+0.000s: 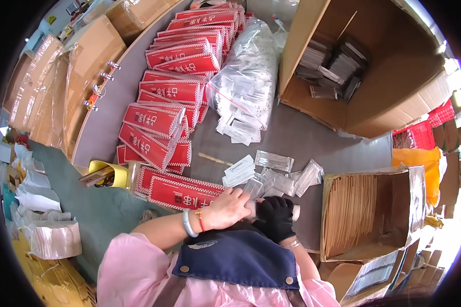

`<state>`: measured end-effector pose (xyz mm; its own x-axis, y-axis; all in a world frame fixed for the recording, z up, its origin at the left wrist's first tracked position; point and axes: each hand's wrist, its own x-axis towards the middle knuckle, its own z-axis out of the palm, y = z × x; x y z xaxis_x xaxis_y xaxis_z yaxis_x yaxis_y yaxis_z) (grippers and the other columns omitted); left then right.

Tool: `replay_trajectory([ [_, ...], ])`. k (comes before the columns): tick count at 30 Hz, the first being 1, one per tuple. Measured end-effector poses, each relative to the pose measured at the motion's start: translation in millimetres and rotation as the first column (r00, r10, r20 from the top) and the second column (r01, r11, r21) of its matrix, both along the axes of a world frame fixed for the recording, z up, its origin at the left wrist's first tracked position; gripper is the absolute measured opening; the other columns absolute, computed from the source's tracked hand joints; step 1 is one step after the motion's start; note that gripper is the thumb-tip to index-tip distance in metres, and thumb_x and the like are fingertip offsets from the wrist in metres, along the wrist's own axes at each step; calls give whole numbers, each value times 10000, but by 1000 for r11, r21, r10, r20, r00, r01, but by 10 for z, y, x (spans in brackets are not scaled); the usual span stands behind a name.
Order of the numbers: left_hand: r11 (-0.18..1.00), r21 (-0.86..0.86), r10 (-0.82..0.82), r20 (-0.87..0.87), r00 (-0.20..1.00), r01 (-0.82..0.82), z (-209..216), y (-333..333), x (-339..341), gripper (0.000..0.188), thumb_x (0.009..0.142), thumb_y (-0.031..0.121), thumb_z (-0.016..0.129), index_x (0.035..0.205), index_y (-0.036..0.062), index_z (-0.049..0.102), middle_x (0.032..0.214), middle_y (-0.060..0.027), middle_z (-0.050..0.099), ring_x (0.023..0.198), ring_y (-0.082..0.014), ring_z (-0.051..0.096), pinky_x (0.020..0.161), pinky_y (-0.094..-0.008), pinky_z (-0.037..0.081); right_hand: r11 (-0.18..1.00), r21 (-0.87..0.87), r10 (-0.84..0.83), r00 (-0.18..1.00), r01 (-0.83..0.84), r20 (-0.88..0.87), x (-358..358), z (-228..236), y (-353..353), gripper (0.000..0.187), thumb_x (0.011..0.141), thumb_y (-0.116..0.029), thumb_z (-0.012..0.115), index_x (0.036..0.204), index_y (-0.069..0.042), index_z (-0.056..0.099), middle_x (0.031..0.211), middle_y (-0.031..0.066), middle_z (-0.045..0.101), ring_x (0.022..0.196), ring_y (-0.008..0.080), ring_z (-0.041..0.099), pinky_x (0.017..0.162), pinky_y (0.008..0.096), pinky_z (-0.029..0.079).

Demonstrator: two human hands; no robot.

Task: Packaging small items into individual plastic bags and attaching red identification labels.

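Note:
My left hand (229,209) is bare, with a pale bangle and a red string at the wrist. Its fingers are curled beside several small clear packets (277,181); what they grip is hidden. My right hand (275,219), in a black fingerless-looking glove, is closed around a white cylindrical thing (296,213) whose end sticks out past the knuckles. White printed slips (239,172) lie in a small fan just beyond my left fingers. Under my left forearm's far side rests a red printed sleeve (182,192) with a checked white border.
Overlapping stacks of red sleeves (164,120) line the table's left. A clear bag (247,77) of white slips leans beside them. At right stand a large carton (394,110) holding dark packets and a smaller box (415,204) of thin wooden sticks. A yellow container (119,175) sits at the left edge.

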<state>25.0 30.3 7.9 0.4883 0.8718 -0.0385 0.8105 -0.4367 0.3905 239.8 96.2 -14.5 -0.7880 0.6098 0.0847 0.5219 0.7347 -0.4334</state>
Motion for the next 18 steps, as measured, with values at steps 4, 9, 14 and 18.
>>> replay_trajectory([
  [4, 986, 164, 22, 1, 1000, -22, 403, 160, -510, 71, 708, 127, 639, 771, 130, 606, 1000, -84, 539, 965, -268, 532, 777, -429, 444, 981, -8, -194, 978, 194, -73, 105, 260, 28, 604, 620, -385, 815, 1106, -97, 599, 1064, 103, 608, 1028, 321, 565, 859, 463, 422],
  [9, 738, 551, 563, -181, 807, -391, 438, 303, -1247, 289, 704, 104, 733, 981, 53, 667, 1290, -184, 500, 1213, -391, 455, 997, -518, 402, 928, -23, -373, 926, 372, -64, 343, 209, 104, 610, 632, -401, 837, 1102, -88, 606, 1036, 111, 622, 955, 333, 593, 849, 468, 424],
  [14, 711, 169, 680, 84, 728, -683, -309, -297, -308, 961, 565, 476, 886, 1337, 50, 504, 1348, -177, 445, 1269, -410, 384, 1057, -691, 240, 976, 24, -217, 974, 216, 68, 214, 157, 2, 635, 643, -424, 809, 1129, -87, 577, 1056, 103, 605, 965, 310, 578, 838, 455, 398],
  [18, 650, 32, 746, 164, 645, -760, -471, -337, -275, 964, 579, 467, 886, 1346, 33, 494, 1380, -164, 432, 1293, -407, 362, 1075, -693, 207, 990, -46, -128, 982, 135, 137, 119, 265, -3, 616, 680, -462, 787, 1121, -81, 587, 1062, 115, 595, 1018, 329, 561, 877, 478, 378],
])
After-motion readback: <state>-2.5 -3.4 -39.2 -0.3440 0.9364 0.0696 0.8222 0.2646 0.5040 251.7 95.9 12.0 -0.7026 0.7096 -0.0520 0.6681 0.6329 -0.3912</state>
